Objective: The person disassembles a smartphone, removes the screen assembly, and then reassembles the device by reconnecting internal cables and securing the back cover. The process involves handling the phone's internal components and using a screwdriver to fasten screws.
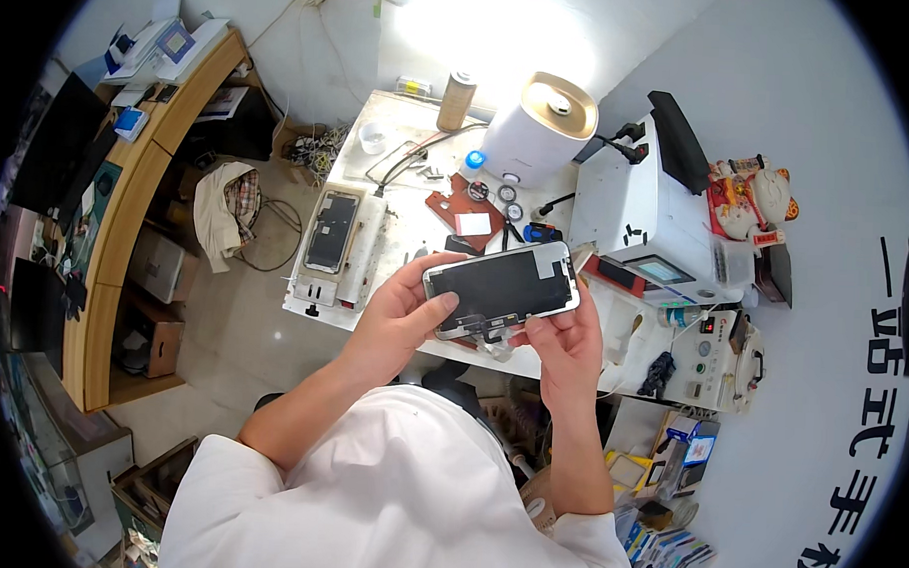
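Head view. Phone screen panel (pixel 501 288), black glass with a pale rim, held in both hands above the near edge of the white workbench (pixel 400 132), long axis roughly level, slightly tilted up to the right.

Left hand (pixel 403 317): fingers closed on the panel's left end; thumb lies across the lower left of the glass, the other fingers wrap behind the left short edge.

Right hand (pixel 565 343): fingers closed on the panel's lower right edge, thumb tip on the lower rim, the rest curled beneath. Thin flex parts hang below the panel between the two thumbs; detail too small to tell.

Beyond the fingertips: a second phone panel (pixel 332 230) lies flat in a pale holder, well left of the left fingers. A white cylindrical humidifier with a gold top (pixel 540 127) stands further back. A white box-shaped machine (pixel 642 215) sits just right of the right-hand fingers.
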Demonstrator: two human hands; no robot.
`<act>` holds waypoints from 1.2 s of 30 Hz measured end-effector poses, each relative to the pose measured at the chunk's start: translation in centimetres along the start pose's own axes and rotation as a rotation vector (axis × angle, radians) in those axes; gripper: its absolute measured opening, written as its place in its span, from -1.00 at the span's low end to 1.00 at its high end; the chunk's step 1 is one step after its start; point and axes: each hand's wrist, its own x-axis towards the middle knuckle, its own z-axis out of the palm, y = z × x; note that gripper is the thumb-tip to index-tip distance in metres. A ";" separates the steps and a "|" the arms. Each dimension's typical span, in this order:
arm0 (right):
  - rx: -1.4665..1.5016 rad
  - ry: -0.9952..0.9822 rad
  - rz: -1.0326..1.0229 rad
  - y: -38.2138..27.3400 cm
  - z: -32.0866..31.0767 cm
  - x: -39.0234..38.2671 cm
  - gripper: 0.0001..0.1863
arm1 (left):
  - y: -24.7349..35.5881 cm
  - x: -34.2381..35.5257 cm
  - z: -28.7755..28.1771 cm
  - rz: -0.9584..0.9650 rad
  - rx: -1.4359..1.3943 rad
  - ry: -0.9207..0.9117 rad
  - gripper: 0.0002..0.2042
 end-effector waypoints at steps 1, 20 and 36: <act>-0.011 0.003 -0.005 0.2 0.7 0.0 -0.27 | 0.1 -0.3 -0.7 0.007 0.042 0.012 -0.58; 0.009 -0.094 0.046 -1.1 4.2 1.0 -0.18 | 3.3 -4.4 0.6 0.201 0.217 0.055 -0.51; -0.175 -0.534 0.121 -3.6 1.5 2.5 -0.08 | 2.1 -4.8 2.8 0.098 0.384 0.095 -0.54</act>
